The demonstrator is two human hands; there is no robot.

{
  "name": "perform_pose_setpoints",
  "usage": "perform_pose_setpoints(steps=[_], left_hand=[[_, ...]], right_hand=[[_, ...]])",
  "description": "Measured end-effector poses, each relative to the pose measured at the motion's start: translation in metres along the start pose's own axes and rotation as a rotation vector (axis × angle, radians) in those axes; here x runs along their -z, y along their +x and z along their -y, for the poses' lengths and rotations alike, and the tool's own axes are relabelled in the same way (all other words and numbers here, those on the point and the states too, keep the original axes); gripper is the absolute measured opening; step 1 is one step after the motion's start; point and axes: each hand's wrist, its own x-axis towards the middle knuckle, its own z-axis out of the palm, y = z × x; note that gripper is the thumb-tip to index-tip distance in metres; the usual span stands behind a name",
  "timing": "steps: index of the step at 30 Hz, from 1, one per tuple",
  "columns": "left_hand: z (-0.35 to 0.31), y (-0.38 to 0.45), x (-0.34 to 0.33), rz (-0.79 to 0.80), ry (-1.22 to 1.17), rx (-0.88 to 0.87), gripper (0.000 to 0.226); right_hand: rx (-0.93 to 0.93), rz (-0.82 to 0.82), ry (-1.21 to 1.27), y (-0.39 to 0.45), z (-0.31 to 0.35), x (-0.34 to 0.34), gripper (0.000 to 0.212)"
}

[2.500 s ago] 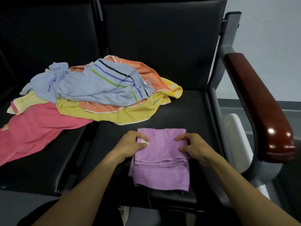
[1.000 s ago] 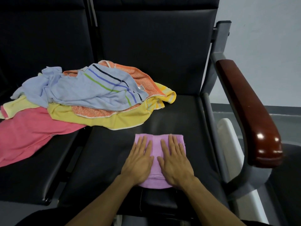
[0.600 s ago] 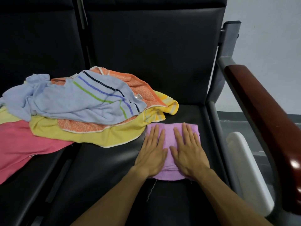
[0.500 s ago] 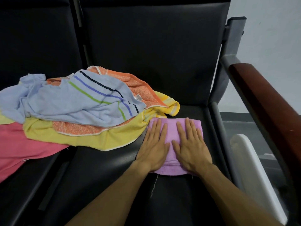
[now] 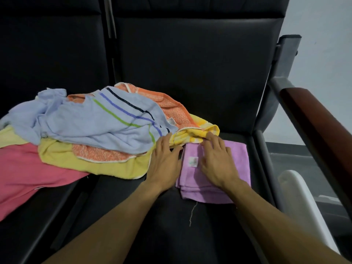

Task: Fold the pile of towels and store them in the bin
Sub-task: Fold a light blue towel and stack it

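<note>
A folded purple towel (image 5: 240, 164) lies on the right black seat, its white label facing up. My right hand (image 5: 217, 161) rests flat on it, fingers spread, fingertips at the yellow towel (image 5: 106, 166). My left hand (image 5: 164, 161) lies flat just left of the purple towel, over the yellow towel's edge, holding nothing. The unfolded pile sits to the left: a light blue striped towel (image 5: 91, 122) on top, an orange towel (image 5: 171, 109) under it, the yellow one below, a pink towel (image 5: 28, 172) at far left.
The seats are black, with a gap between them (image 5: 76, 206). A dark red wooden armrest (image 5: 320, 122) runs along the right side. A white bin rim (image 5: 302, 197) shows beside the chair, below the armrest. A loose thread (image 5: 192, 214) hangs from the purple towel.
The purple towel was folded smaller and pushed back toward the pile. Both hands pressed it flat; now my left hand has slid off it to the left and my right hand has moved forward.
</note>
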Motion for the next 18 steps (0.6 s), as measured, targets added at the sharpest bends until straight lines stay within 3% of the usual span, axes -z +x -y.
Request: perform_pose_setpoints(steps=[3, 7, 12, 16, 18], left_hand=[[0.020, -0.005, 0.004, 0.106, 0.080, 0.042, 0.048], [0.044, -0.016, 0.022, 0.128, 0.113, 0.158, 0.028], [0.063, -0.029, 0.060, 0.179, 0.066, 0.251, 0.018], [0.064, -0.022, 0.086, 0.062, 0.058, 0.282, 0.009], [0.068, -0.018, 0.092, 0.096, 0.152, 0.235, 0.024]], right_hand=[[0.041, 0.053, 0.030, 0.014, 0.025, -0.008, 0.037], [0.116, 0.065, 0.165, 0.026, 0.050, -0.014, 0.040], [0.138, 0.257, 0.125, 0.028, 0.095, -0.011, 0.034], [0.123, 0.066, -0.059, 0.030, 0.118, -0.001, 0.030], [0.144, 0.026, -0.040, 0.033, 0.124, -0.001, 0.031]])
